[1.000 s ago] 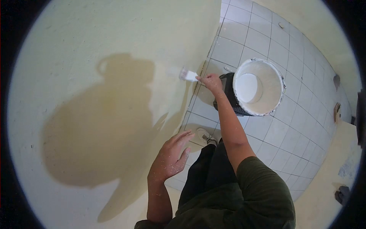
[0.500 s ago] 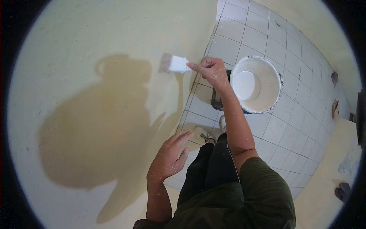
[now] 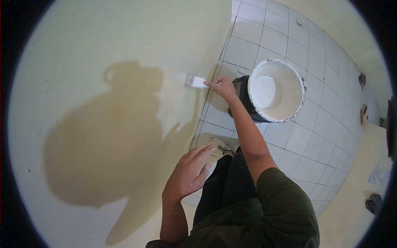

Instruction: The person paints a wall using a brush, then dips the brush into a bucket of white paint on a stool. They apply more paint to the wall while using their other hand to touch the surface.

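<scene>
A white paintbrush (image 3: 197, 82) is pinched in my right hand (image 3: 223, 88), its bristles against the pale yellow wall (image 3: 173, 37) low down near the floor. The brush handle is mostly hidden by my fingers. Below and nearer to me, my left hand (image 3: 189, 171) hangs by the wall with its fingers stretched out, holding nothing. White specks cover the backs of both hands. Just right of my right hand stands a bucket (image 3: 291, 95) with white paint (image 3: 264, 91) in the bottom and paint smeared round its rim.
A black object (image 3: 244, 97) stands under or beside the bucket, partly hidden. Pale tiles (image 3: 281, 138) cover the floor, where my shoe (image 3: 221, 144) shows. Small brown objects (image 3: 364, 114) lie by the far right wall, and a dark item (image 3: 373, 204) is at lower right.
My right hand has moved the paintbrush down the wall and slightly toward the floor edge. My left hand has shifted a little to the right, still outstretched.
</scene>
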Demonstrator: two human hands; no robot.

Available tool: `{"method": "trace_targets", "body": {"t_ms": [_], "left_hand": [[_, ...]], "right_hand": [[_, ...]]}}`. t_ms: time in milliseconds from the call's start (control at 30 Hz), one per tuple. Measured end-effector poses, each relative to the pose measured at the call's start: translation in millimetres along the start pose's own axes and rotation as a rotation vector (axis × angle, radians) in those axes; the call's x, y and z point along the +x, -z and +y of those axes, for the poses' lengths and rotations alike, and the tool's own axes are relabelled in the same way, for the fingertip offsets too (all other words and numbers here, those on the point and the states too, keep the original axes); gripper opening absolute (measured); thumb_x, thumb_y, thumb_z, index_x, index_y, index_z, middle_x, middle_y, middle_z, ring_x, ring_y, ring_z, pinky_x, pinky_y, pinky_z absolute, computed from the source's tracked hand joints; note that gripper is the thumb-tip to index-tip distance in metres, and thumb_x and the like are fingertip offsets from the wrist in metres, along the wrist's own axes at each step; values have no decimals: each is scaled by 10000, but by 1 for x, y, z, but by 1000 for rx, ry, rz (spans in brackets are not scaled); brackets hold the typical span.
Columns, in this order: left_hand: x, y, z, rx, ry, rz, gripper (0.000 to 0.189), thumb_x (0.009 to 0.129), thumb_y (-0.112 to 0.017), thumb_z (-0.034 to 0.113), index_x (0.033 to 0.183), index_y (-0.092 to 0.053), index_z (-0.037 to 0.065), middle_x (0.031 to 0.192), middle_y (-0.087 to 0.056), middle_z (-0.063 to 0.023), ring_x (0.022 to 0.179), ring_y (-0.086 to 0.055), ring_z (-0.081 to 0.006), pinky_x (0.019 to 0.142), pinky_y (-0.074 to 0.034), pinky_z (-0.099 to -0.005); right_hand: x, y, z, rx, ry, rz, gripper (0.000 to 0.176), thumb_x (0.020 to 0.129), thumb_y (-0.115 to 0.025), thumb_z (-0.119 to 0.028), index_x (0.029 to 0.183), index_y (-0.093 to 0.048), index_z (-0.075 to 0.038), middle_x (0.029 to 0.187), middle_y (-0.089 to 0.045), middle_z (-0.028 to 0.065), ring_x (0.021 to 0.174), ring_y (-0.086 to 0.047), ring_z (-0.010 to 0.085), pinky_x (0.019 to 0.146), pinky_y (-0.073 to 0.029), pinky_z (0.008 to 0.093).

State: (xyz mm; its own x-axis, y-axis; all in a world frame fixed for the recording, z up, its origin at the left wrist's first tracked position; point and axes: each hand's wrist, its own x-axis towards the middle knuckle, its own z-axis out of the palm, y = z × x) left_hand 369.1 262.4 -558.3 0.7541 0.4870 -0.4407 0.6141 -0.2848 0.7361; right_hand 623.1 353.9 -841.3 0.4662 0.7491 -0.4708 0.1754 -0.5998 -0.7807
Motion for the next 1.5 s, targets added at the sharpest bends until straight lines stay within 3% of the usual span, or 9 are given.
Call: {"method": "trace_targets", "body": {"t_ms": [167, 267, 467, 567, 733, 967, 1200, 1400, 1500], "left_hand": [[4, -11, 4, 4, -14, -12, 452, 973, -593, 112, 1423, -577, 70, 1484, -553, -179, 1376, -516, -379, 1172, -386, -460], [6, -12, 9, 21, -10, -39, 453, 969, -595, 106, 1420, -578, 64, 1484, -554, -176, 1377, -515, -378, 1173, -387, -456], [4, -13, 7, -8, -19, -31, 448, 970, -593, 111, 1416, -581, 66, 1481, -555, -179, 1379, -511, -381, 1176, -382, -459], [4, -14, 4, -6, -30, -29, 446, 970, -593, 110, 1414, -582, 66, 1479, -555, -182, 1378, -511, -381, 1175, -382, -460], [7, -12, 14, 6, -42, -28, 454, 968, -593, 107, 1420, -576, 64, 1480, -550, -186, 1378, -509, -383, 1176, -381, -460], [0, -8, 14, -5, -36, -19, 469, 967, -590, 108, 1434, -566, 74, 1484, -549, -184, 1378, -508, -383, 1177, -381, -460], [-6, -15, 11, 15, 27, -59, 474, 975, -581, 131, 1444, -557, 73, 1496, -542, -175, 1387, -499, -375, 1183, -375, -462], [-6, -22, 14, 17, 5, -59, 467, 982, -578, 134, 1442, -551, 60, 1512, -529, -168, 1391, -493, -372, 1188, -370, -460], [-6, -24, 17, 22, -1, -67, 465, 985, -574, 135, 1442, -550, 55, 1519, -523, -167, 1390, -492, -375, 1188, -369, -462]], "right_hand": [[34, -48, 53, -387, -176, 131, 515, 781, -812, -602, 989, -780, -132, 975, -774, 110, 999, -736, 333, 848, -569, 461], [44, -48, 42, -347, -117, 190, 470, 799, -808, -564, 970, -788, -127, 961, -774, 123, 1003, -736, 347, 853, -572, 473], [-13, 49, -67, -11, 2, 77, 465, 755, -872, -495, 779, -744, -49, 746, -724, 98, 704, -703, 237, 661, -544, 380], [-57, 87, -114, 386, 190, 20, 439, 778, -916, -387, 653, -607, -102, 598, -539, -24, 548, -459, 83, 528, -385, 267], [-91, 100, -153, 661, 289, -101, 477, 794, -916, -368, 634, -539, -124, 606, -514, -38, 535, -449, 67, 493, -337, 244], [-32, 2, -52, 482, -80, -143, 459, 781, -890, -428, 672, -636, -62, 621, -585, 41, 594, -584, 140, 564, -484, 319], [-27, -45, 44, -186, -240, 173, 548, 756, -809, -622, 819, -719, -85, 749, -710, 105, 733, -698, 284, 755, -546, 407], [-81, 20, -72, -61, -33, 108, 514, 773, -804, -570, 755, -745, -60, 738, -720, 159, 740, -720, 357, 701, -558, 458], [-129, 71, -143, 178, 166, 67, 493, 789, -847, -491, 654, -670, -51, 589, -623, 70, 575, -619, 203, 577, -489, 364]]}}
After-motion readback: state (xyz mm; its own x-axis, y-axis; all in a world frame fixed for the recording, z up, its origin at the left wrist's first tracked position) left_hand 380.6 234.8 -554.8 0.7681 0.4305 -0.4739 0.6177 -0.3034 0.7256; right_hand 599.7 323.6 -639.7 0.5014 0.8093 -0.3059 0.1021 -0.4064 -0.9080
